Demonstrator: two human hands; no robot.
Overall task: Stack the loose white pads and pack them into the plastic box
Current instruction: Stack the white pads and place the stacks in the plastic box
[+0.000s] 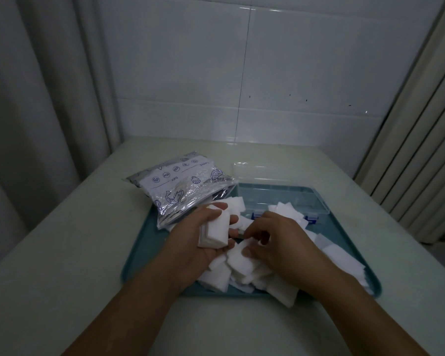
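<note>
- Left hand (203,237): fingers curled round a squared stack of pads (215,231), thumb on the near edge, fingertips on the far edge.
- Right hand (275,242): fingers bent, pinching the corner of a single pad (239,258) on the loose white pads (254,278) heaped beneath both hands on the tray (344,227).
- Plastic box (280,199): open, just beyond the right hand; a few pads lie at its front edge.
- Printed bag (183,186): beyond the left hand.
- Handling, as judged: pads appear light, soft and compressible. Grip the stack across opposite edges; a loose hold would likely let layers fan or slip.
- Lift singles by a corner; sheets may cling together.
</note>
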